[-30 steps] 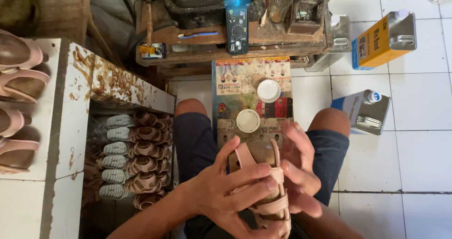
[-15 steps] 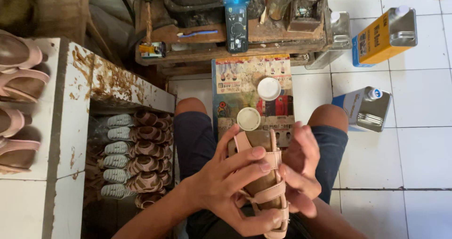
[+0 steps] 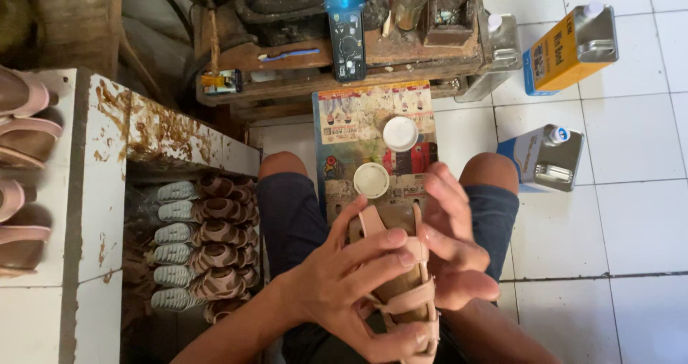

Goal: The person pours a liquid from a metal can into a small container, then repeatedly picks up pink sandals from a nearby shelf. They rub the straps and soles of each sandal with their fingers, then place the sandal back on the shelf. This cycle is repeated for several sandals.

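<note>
I hold a pale pink strappy sandal [image 3: 401, 278] at the lower centre of the frame, above my lap. My left hand [image 3: 344, 278] wraps it from the left, fingers curled over the straps and thumb under the toe end. My right hand [image 3: 451, 249] closes on its right edge, though I cannot quite see how firmly. Just above, two white round lids [image 3: 371, 180] sit on a printed board [image 3: 373, 113]. At left, a white shelf [image 3: 100, 192] holds rows of brown sandals [image 3: 215, 249]. Two metal cans [image 3: 541, 156] stand on the tiled floor [image 3: 631, 213] at upper right.
</note>
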`<state>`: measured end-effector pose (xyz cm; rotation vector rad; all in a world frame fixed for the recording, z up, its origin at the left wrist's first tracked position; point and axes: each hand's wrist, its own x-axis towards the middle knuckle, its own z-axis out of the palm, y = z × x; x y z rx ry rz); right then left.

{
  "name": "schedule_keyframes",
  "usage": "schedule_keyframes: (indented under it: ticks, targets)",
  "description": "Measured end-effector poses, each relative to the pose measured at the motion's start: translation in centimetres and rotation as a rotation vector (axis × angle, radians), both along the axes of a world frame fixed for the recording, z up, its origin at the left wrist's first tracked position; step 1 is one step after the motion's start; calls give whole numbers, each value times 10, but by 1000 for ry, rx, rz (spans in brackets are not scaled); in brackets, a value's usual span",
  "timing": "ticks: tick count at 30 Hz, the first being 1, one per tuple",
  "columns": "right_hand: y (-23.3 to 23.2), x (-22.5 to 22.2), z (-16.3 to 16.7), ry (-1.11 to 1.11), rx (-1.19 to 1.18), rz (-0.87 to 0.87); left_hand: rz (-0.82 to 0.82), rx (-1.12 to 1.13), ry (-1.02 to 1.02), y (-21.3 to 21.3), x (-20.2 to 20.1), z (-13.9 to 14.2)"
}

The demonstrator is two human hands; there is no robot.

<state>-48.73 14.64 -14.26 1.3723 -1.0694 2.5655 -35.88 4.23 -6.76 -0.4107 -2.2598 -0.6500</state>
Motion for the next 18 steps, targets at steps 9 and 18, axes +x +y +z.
schedule_keyframes:
  ticks: [9,18]
  targets:
    - [4,18,1,-48,-31,87,64,-64,4,-11,-1,-5]
    - [17,5,-10,101,93,-62,96,58,5,-10,-7,-18]
